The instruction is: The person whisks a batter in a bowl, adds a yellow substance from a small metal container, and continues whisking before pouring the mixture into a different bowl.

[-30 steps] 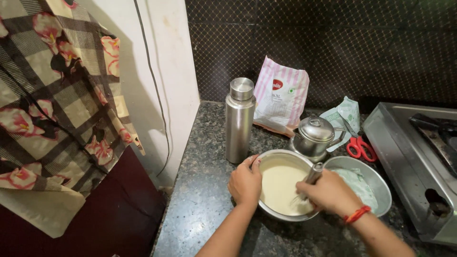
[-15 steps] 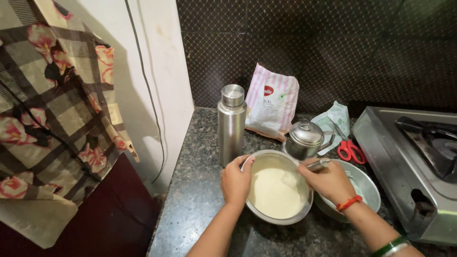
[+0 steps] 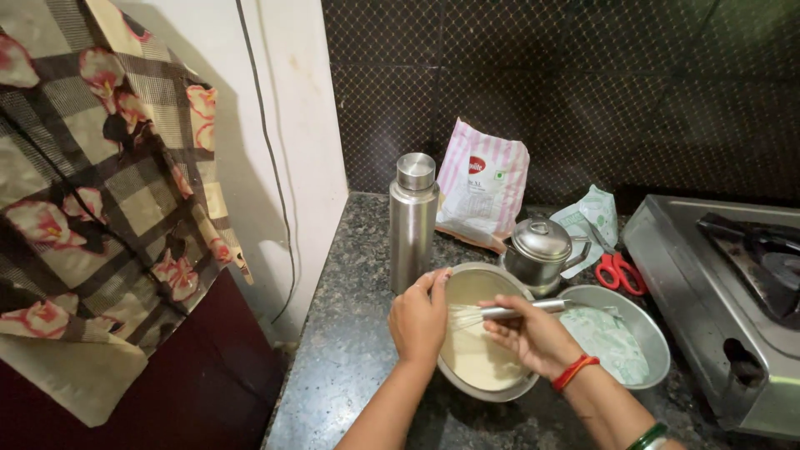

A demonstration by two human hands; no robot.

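Gripping the whisk (image 3: 500,312), the right hand (image 3: 533,337) should keep strokes low; left hand (image 3: 419,321) clasps the bowl (image 3: 467,287) rim, steadying batter (image 3: 479,358).

granite counter (image 3: 350,367), bowl (image 3: 457,285), flask (image 3: 412,221), scissors (image 3: 618,272)

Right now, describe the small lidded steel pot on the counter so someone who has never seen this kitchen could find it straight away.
Start at the dark speckled stone counter, left of the gas stove. Behind the batter bowl that the left hand steadies, in front of the pink striped packet, sits the steel pot. Unlike the tall steel bottle nearby, it is squat, with a domed knobbed lid.
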